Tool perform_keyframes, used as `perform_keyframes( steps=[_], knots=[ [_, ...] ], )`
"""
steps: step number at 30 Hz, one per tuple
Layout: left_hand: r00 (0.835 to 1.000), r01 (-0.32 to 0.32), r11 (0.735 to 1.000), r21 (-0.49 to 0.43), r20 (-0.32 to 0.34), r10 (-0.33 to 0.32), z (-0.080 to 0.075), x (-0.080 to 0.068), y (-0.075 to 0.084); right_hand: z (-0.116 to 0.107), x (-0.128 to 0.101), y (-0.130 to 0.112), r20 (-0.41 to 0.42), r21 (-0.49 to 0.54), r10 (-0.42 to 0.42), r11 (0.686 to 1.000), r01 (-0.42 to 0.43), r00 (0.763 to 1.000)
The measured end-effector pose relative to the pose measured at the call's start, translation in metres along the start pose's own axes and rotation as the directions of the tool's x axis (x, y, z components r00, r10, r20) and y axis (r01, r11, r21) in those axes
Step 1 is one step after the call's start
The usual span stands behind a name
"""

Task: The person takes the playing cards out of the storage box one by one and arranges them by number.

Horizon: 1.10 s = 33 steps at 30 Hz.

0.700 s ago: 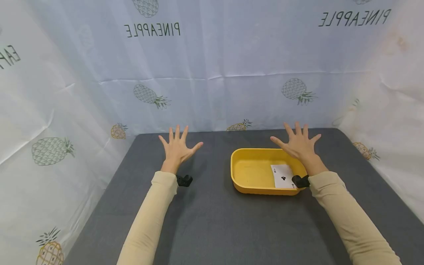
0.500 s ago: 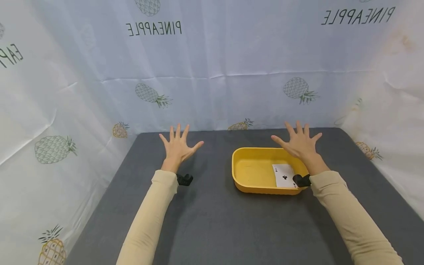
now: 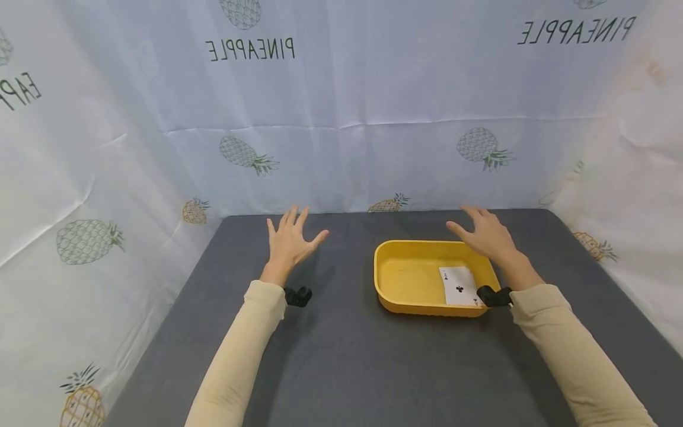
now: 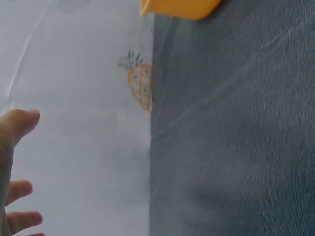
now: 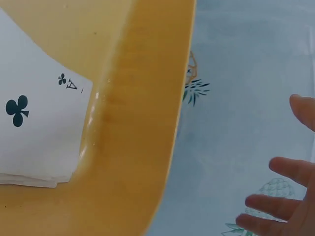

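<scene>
A yellow tray (image 3: 408,279) stands on the grey table, right of the middle. Inside it, toward the right end, lies a small stack of playing cards (image 3: 458,286) with an ace of clubs on top. My right hand (image 3: 488,234) hovers over the tray's back right corner, fingers spread a little and holding nothing. My left hand (image 3: 288,243) is held above the table, left of the tray, fingers spread and nothing in them. In the right wrist view the cards (image 5: 42,113) show several edges beneath the top one, and the right fingertips appear at the lower right.
The grey table (image 3: 341,367) reaches back to a hanging white cloth (image 3: 341,160) printed with pineapples. More cloth hangs at both sides. A black wrist camera mount (image 3: 297,296) sits at the left wrist, and another mount (image 3: 493,295) at the right wrist, close above the tray's rim.
Both hands have relaxed from widely splayed fingers, the right more than the left. The right hand has shifted slightly to the right and lower. The tray and cards stay in place.
</scene>
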State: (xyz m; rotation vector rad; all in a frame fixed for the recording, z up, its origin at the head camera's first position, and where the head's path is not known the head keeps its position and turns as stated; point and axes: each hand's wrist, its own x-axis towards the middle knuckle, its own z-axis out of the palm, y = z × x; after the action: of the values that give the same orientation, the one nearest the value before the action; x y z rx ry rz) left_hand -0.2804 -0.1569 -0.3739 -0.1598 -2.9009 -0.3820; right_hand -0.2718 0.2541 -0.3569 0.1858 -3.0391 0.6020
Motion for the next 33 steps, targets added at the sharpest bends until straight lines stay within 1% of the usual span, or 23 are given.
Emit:
perform_keyframes(
  steps=[4,6,9,12,15,17,22,25,27,30,33],
  knots=[
    [0.999,-0.039,0.999,-0.036,-0.010,0.039,0.003,-0.004,0.007,-0.006,-0.010,0.000,0.026,0.105,-0.052,0.993,0.049,0.998],
    [0.998,-0.060,0.996,-0.060,-0.007,0.059,0.004,-0.007,0.010,-0.009,-0.015,0.001,0.030,0.136,-0.068,0.989,0.063,0.997],
    [0.997,-0.070,0.991,-0.117,0.005,0.071,0.006,-0.012,0.016,-0.011,-0.023,0.005,0.045,0.152,-0.065,0.987,0.057,0.997],
    [0.997,-0.059,0.977,-0.204,0.031,0.066,0.007,-0.017,0.022,-0.010,-0.031,0.012,0.067,0.179,-0.056,0.983,0.044,0.996],
    [0.997,-0.044,0.958,-0.283,0.048,0.060,0.007,-0.023,0.030,-0.005,-0.039,0.022,0.063,0.224,-0.067,0.973,0.052,0.996],
    [0.997,-0.046,0.949,-0.313,0.051,0.065,0.008,-0.027,0.035,-0.001,-0.043,0.029,0.055,0.255,-0.065,0.966,0.049,0.996],
    [0.995,-0.077,0.928,-0.365,0.038,0.097,0.013,-0.033,0.045,0.011,-0.054,0.041,0.031,0.326,-0.043,0.945,0.031,0.999],
    [0.992,-0.092,0.907,-0.412,0.036,0.117,0.015,-0.037,0.051,0.018,-0.060,0.049,0.002,0.376,-0.059,0.925,0.054,0.998],
    [0.990,-0.099,0.887,-0.450,0.047,0.135,0.016,-0.039,0.055,0.022,-0.064,0.054,-0.015,0.396,-0.056,0.917,0.057,0.998],
    [0.985,-0.102,0.851,-0.515,0.066,0.158,0.018,-0.042,0.062,0.031,-0.068,0.063,-0.020,0.427,-0.038,0.903,0.043,0.999],
    [0.980,-0.113,0.807,-0.580,0.067,0.185,0.021,-0.043,0.068,0.041,-0.069,0.071,-0.020,0.456,-0.010,0.890,0.018,1.000]
  ],
)
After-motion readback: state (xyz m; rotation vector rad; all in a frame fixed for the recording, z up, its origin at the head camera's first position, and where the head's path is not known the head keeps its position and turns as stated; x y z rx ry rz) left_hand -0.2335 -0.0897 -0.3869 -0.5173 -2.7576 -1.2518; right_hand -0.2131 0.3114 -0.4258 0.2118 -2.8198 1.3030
